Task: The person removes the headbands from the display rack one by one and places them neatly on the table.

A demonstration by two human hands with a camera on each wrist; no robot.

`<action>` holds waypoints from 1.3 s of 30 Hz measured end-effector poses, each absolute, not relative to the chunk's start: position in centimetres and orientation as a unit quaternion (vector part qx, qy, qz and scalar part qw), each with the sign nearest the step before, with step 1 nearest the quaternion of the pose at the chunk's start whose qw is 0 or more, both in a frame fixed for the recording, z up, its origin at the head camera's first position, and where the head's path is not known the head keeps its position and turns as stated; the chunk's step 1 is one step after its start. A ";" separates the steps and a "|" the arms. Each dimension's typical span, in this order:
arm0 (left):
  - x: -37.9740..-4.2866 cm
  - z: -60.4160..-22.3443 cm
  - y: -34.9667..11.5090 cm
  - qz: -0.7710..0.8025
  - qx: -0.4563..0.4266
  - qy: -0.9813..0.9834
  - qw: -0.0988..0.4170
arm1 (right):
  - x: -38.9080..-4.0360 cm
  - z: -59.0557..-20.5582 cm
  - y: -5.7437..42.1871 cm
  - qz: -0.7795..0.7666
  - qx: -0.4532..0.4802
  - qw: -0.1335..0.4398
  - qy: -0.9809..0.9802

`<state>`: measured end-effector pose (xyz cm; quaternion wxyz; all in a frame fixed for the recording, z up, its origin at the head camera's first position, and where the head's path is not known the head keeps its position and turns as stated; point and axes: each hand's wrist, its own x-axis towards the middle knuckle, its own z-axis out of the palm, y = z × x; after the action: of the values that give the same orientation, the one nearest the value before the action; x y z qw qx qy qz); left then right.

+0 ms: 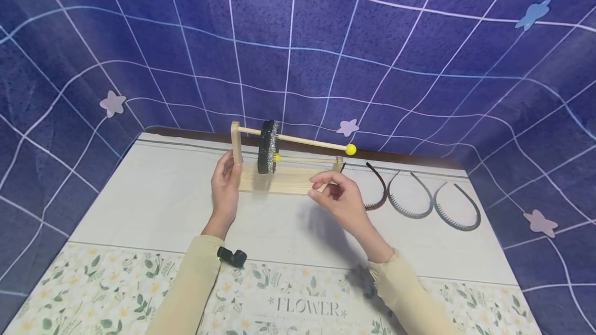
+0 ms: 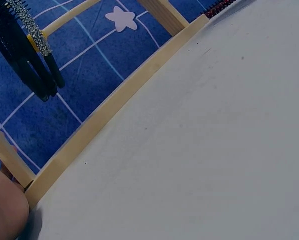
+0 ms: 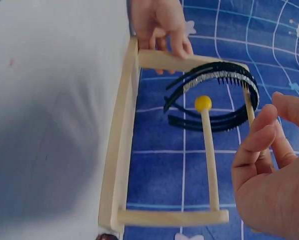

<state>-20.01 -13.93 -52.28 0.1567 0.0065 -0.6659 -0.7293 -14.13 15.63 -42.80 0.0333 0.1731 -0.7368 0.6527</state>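
Observation:
A light wooden rack (image 1: 279, 184) stands on the table, with an upright at each end and two rods. My left hand (image 1: 225, 185) grips its left upright (image 1: 236, 145). Several headbands (image 1: 264, 149), black ones and one with silver glitter, hang on the upper rod (image 1: 312, 141), which ends in a yellow ball (image 1: 351, 149). The lower rod (image 3: 210, 160) carries another yellow ball (image 3: 203, 103), close beside the headbands. My right hand (image 1: 343, 199) hovers in front of the rack's right end, fingers loosely bent, holding nothing.
To the right of the rack lie a dark reddish headband (image 1: 384, 193), a grey one (image 1: 410, 214) and a darker grey one (image 1: 465, 227), all toothed. White cloth (image 1: 279, 231) covers the table, floral-printed at the front. A blue gridded curtain (image 1: 298, 66) hangs behind.

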 end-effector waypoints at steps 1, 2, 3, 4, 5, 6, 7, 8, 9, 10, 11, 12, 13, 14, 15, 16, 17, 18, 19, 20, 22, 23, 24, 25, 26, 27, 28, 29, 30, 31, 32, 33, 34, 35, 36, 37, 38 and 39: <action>-20.0 -52.2 -13.9 -0.729 0.007 -0.666 0.155 | -14.2 -42.8 15.4 0.655 0.175 0.030 -0.734; -20.0 -52.2 -13.9 -0.729 0.008 -0.667 0.155 | -14.3 -42.8 15.1 0.660 0.176 0.025 -0.730; -20.0 -52.1 -13.9 -0.728 0.008 -0.668 0.154 | -14.3 -42.8 14.8 0.662 0.175 0.022 -0.729; -20.0 -52.1 -13.9 -0.727 0.009 -0.669 0.153 | -14.4 -42.9 14.5 0.664 0.176 0.018 -0.727; -20.0 -52.1 -13.9 -0.726 0.009 -0.671 0.153 | -14.6 -42.9 14.3 0.665 0.176 0.014 -0.726; -20.0 -52.1 -13.9 -0.724 0.010 -0.672 0.153 | -14.7 -43.0 14.0 0.666 0.176 0.011 -0.725; -19.9 -52.0 -13.9 -0.724 0.011 -0.673 0.152 | -14.8 -43.0 13.7 0.666 0.175 0.008 -0.725; -19.9 -52.0 -13.9 -0.722 0.010 -0.674 0.152 | -14.9 -43.1 13.4 0.667 0.174 0.005 -0.725; -19.9 -52.0 -13.9 -0.721 0.010 -0.676 0.151 | -15.0 -43.2 13.2 0.666 0.173 0.004 -0.725; -19.9 -52.0 -13.9 -0.721 0.010 -0.676 0.150 | -15.2 -43.2 12.9 0.667 0.172 0.001 -0.725; -19.9 -52.0 -13.9 -0.722 0.010 -0.675 0.150 | -15.3 -43.3 12.6 0.667 0.171 0.000 -0.725; -19.9 -52.1 -13.9 -0.723 0.010 -0.675 0.151 | -15.4 -43.3 12.3 0.667 0.171 0.000 -0.725; -19.9 -52.1 -13.9 -0.725 0.010 -0.672 0.151 | -15.5 -43.4 12.1 0.667 0.171 0.000 -0.725; -19.9 -52.2 -13.9 -0.725 0.009 -0.671 0.152 | -15.6 -43.4 11.8 0.668 0.171 0.002 -0.725; -20.0 -52.2 -13.9 -0.727 0.008 -0.670 0.152 | -15.7 -43.5 11.6 0.669 0.172 0.004 -0.723; -20.0 -52.3 -13.9 -0.728 0.008 -0.669 0.152 | -15.8 -43.6 11.3 0.671 0.172 0.005 -0.722; -20.0 -52.3 -13.9 -0.728 0.008 -0.668 0.153 | -15.9 -43.6 11.1 0.671 0.172 0.008 -0.721; -20.0 -52.3 -13.9 -0.727 0.007 -0.669 0.153 | -16.0 -43.6 10.8 0.671 0.171 0.011 -0.721; -20.0 -52.3 -13.9 -0.727 0.006 -0.670 0.153 | -16.1 -43.6 10.5 0.671 0.169 0.012 -0.721; -20.1 -52.3 -13.9 -0.725 0.005 -0.671 0.153 | -16.2 -43.7 10.3 0.672 0.168 0.015 -0.721; -20.0 -52.2 -13.9 -0.723 0.006 -0.673 0.154 | -16.4 -43.7 9.8 0.672 0.164 0.018 -0.722; -20.0 -52.2 -13.9 -0.723 0.006 -0.673 0.154 | -16.5 -43.8 9.5 0.671 0.164 0.021 -0.723; -20.0 -52.1 -13.9 -0.723 0.007 -0.674 0.153 | -16.6 -43.8 9.3 0.671 0.163 0.023 -0.723; -20.0 -52.1 -13.9 -0.723 0.008 -0.673 0.153 | -16.7 -43.9 9.1 0.673 0.162 0.025 -0.721; -20.0 -52.1 -13.9 -0.724 0.009 -0.673 0.152 | -16.9 -44.0 8.9 0.675 0.161 0.026 -0.720; -20.0 -52.1 -13.9 -0.724 0.009 -0.673 0.151 | -17.0 -44.0 8.7 0.676 0.160 0.027 -0.718; -20.0 -52.0 -13.9 -0.725 0.009 -0.672 0.150 | -17.1 -44.1 8.5 0.677 0.158 0.026 -0.718; -20.0 -52.0 -13.9 -0.726 0.010 -0.671 0.149 | -17.2 -44.1 8.3 0.679 0.157 0.024 -0.717; -20.0 -52.0 -13.9 -0.726 0.009 -0.671 0.149 | -17.3 -44.2 8.2 0.679 0.156 0.022 -0.717; -20.0 -52.0 -13.9 -0.726 0.009 -0.672 0.148 | -17.4 -44.2 8.0 0.679 0.156 0.020 -0.718; -20.0 -52.0 -13.9 -0.725 0.008 -0.673 0.148 | -17.4 -44.3 7.8 0.677 0.155 0.018 -0.719; -20.0 -52.0 -13.9 -0.725 0.009 -0.673 0.148 | -17.4 -44.3 7.7 0.677 0.156 0.016 -0.719; -19.9 -52.1 -14.0 -0.725 0.009 -0.673 0.148 | -17.4 -44.2 7.5 0.677 0.156 0.015 -0.719; -19.9 -52.1 -14.0 -0.724 0.009 -0.674 0.148 | -17.4 -44.2 7.4 0.676 0.156 0.015 -0.720; -19.9 -52.1 -14.0 -0.724 0.009 -0.674 0.148 | -17.4 -44.2 7.2 0.677 0.154 0.014 -0.720; -19.9 -52.1 -14.0 -0.723 0.009 -0.675 0.149 | -17.5 -44.1 7.1 0.677 0.153 0.014 -0.720; -19.9 -52.1 -14.0 -0.722 0.009 -0.675 0.151 | -17.5 -44.0 6.9 0.678 0.151 0.014 -0.719; -19.9 -52.1 -14.0 -0.722 0.008 -0.675 0.152 | -17.5 -43.9 6.8 0.678 0.150 0.014 -0.719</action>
<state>-19.88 -14.03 -52.11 0.1517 0.0084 -0.6755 -0.7216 -17.54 6.79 -43.95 0.0137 0.1501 -0.7192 0.6782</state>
